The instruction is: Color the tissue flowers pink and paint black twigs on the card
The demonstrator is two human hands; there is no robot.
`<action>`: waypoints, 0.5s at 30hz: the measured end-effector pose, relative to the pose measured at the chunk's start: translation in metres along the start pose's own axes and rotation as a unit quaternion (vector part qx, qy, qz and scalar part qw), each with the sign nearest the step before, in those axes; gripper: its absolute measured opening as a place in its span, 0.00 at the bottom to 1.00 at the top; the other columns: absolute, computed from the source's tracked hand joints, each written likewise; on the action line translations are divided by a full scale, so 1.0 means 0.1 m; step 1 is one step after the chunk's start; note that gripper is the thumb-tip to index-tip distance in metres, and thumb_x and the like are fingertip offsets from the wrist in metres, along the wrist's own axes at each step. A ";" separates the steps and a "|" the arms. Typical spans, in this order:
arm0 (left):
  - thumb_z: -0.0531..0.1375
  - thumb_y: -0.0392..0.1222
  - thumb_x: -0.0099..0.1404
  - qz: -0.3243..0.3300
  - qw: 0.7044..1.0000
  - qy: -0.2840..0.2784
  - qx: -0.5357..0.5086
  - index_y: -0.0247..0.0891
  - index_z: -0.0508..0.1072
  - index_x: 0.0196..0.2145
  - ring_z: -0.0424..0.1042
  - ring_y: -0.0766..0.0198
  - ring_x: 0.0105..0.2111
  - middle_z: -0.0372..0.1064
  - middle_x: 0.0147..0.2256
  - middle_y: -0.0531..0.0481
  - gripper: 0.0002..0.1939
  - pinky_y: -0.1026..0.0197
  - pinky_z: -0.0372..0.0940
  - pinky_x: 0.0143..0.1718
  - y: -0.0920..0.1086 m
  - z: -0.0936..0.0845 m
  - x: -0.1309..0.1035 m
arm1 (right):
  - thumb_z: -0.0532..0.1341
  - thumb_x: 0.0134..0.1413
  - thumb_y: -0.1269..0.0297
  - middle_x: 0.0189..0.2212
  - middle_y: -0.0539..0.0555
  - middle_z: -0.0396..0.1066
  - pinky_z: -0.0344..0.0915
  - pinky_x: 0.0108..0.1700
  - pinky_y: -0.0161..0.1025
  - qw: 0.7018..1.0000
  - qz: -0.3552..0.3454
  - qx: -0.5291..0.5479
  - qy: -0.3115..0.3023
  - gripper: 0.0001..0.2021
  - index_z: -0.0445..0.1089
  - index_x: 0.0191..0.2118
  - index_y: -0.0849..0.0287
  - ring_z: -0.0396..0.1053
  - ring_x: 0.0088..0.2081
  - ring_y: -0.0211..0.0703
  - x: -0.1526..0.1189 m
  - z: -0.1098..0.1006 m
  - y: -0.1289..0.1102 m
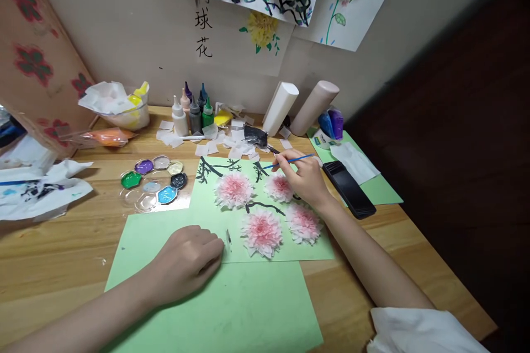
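Left hand is curled into a loose fist, nothing seen in it, resting knuckles up where the lower green sheet meets the painted green sheet; the right hand grasps a thin blue brush over the painted sheet's upper part. At the far left of the bench lies a paint-stained tissue; should it be used for wiping, wet patches might put colour back on the bristles. Next comes the paint palette, just beside the painted sheet's left edge; a nudge from the left forearm might tip its wells and spill colour onto the green. Right of the fist sits a dark smudge, so near that, if damp, a small slide of the knuckles could drag it wider. Across the middle, four pink flowers stand out from the sheet among black branches; the right hand covers part of one flower, and pressing down could crush its petals, while a wrist dragged over undried black would smear it. Whether the brush tip touches the paper is too small to tell. Rightmost, a dark phone lies near the right forearm, where a careless elbow could push it.
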State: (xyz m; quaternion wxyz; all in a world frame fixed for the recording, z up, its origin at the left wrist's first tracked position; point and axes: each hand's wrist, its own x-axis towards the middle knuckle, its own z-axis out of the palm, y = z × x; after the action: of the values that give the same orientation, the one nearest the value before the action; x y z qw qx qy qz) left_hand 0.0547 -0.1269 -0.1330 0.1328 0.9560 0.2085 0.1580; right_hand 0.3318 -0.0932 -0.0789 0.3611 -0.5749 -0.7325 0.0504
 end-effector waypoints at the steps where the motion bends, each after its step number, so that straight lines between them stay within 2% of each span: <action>1: 0.47 0.31 0.63 0.000 1.000 0.000 -0.001 0.38 0.55 0.23 0.53 0.67 0.20 0.58 0.19 0.55 0.11 0.63 0.47 0.24 0.00 0.00 0.00 | 0.52 0.60 0.64 0.25 0.50 0.72 0.60 0.37 0.36 1.000 -0.003 -0.002 0.000 0.12 0.67 0.27 0.57 0.69 0.31 0.40 0.00 0.00 -0.01; 15: 0.47 0.31 0.62 0.001 1.000 0.000 -0.002 0.38 0.56 0.23 0.53 0.67 0.20 0.59 0.19 0.55 0.11 0.63 0.47 0.24 0.00 -0.01 0.01 | 0.52 0.60 0.65 0.24 0.50 0.71 0.60 0.37 0.36 1.000 -0.001 -0.001 -0.010 0.13 0.66 0.25 0.58 0.69 0.31 0.40 -0.01 0.03 0.00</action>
State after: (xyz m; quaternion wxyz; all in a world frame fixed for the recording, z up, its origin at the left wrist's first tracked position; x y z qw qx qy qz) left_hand 0.0550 -0.1267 -0.1318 0.1343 0.9560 0.2074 0.1580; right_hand 0.3304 -0.0929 -0.0816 0.3536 -0.5742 -0.7364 0.0549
